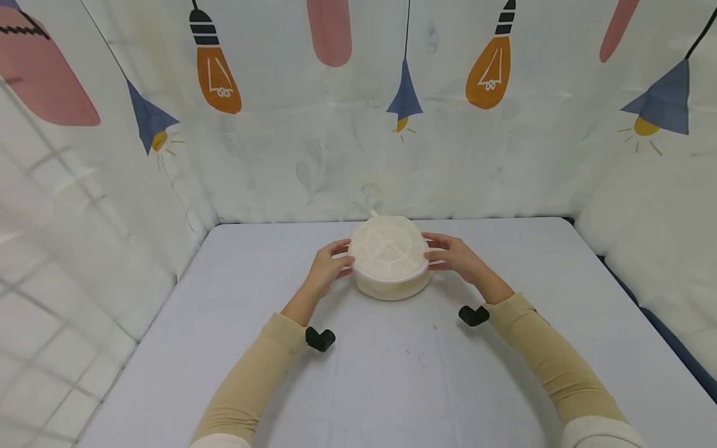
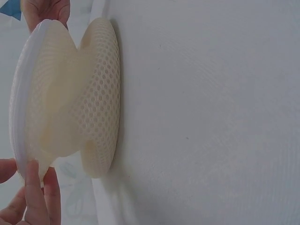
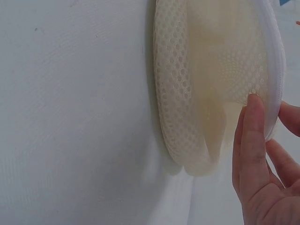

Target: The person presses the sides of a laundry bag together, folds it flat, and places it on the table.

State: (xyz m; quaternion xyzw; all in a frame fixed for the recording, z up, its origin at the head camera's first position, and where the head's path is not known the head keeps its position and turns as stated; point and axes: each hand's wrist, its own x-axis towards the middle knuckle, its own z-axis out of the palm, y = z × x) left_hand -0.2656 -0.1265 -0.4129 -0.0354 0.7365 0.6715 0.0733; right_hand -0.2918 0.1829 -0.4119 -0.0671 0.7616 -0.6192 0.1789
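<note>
A round cream mesh laundry bag (image 1: 390, 249) with a white zipped rim stands on the far part of the table. Its sides sag inward between the top and the base, as both wrist views show. My left hand (image 1: 330, 264) pinches the upper rim at the left, thumb over the top and fingers (image 2: 35, 197) below the edge. Opposite it, my right hand (image 1: 456, 255) pinches the same rim, with fingers (image 3: 254, 136) against the mesh under the white zipper band (image 3: 277, 61). The base rests on the white cloth.
A white cloth covers the table (image 1: 386, 373), with a few small marks in front of the bag. Behind it hangs a pale curtain (image 1: 269, 155) printed with lamps and bulbs. Black wrist-worn pieces (image 1: 320, 340) sit below both sleeves.
</note>
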